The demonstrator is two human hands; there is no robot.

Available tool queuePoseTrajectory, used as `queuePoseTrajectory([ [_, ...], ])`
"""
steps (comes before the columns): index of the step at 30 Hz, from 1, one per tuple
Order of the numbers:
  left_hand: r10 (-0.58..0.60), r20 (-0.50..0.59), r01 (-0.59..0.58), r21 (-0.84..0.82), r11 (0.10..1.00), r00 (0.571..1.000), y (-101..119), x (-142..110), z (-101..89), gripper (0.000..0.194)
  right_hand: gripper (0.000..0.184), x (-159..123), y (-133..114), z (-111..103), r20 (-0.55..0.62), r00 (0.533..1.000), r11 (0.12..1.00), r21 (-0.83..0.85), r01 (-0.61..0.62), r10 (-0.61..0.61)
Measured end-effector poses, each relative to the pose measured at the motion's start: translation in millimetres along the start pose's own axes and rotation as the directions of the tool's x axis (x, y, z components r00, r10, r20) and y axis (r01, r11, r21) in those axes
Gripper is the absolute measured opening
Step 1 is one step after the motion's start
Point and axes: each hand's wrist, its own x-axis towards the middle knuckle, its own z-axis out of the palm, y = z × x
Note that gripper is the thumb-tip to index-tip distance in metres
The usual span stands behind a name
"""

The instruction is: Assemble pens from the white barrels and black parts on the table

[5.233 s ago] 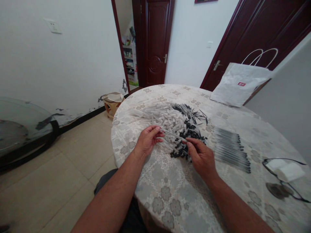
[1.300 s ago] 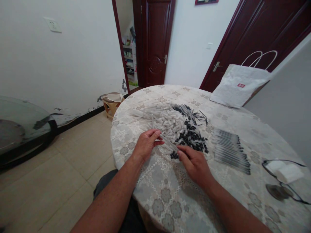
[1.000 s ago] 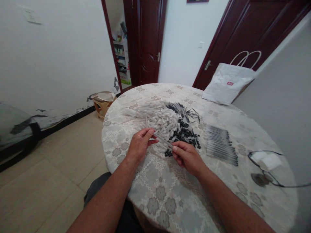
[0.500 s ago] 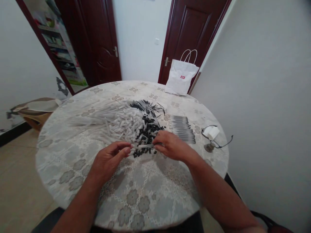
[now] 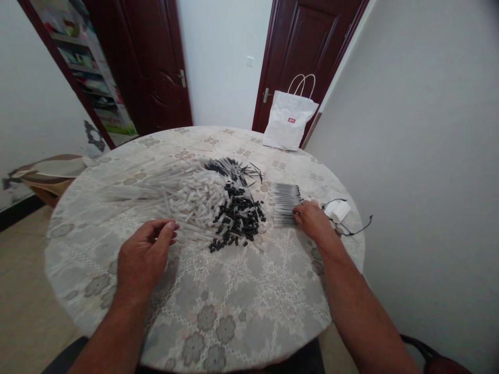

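Observation:
My right hand (image 5: 310,218) is at the right end of a row of pens (image 5: 286,200) with clear barrels and dark tips. Its fingers pinch the end of one pen at the near side of the row, mostly hidden by the fingers. My left hand (image 5: 146,254) hovers by the near left edge of a heap of clear pen barrels (image 5: 156,189), fingers loosely curved and thumb apart, with nothing visible in it. White caps (image 5: 197,197) lie in a pile at the middle. Small black plugs (image 5: 239,213) form another pile beside them, and thin dark refills (image 5: 228,169) lie behind.
A patterned cloth covers the round table (image 5: 218,291). At the right lie eyeglasses (image 5: 358,232) and a white folded paper (image 5: 337,211). A white paper bag (image 5: 290,119) stands at the back edge. A chair (image 5: 50,174) is at the left.
Both hands were together over the near edge of the piles with a pen between them. My right hand has moved right to the row; my left has drawn back left.

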Motion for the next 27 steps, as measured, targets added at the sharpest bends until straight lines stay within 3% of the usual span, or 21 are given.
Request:
queuePoseTrajectory([
  [16,0.012,-0.008,-0.012,-0.008,1.000,1.000,-2,3,-4.0,0.033,0.026,-1,-11,9,-0.082,0.995,0.997,0.032,0.064,-0.061],
  [22,-0.005,-0.103,-0.002,-0.067,0.998,0.995,-12,15,-14.2,0.032,0.030,-3,-11,15,-0.148,0.984,0.992,0.060,0.110,-0.100],
  [27,-0.016,-0.079,0.016,0.003,1.000,0.997,-22,27,-25.8,0.033,0.030,-1,-2,29,-0.221,0.960,0.982,0.034,0.185,-0.173],
])
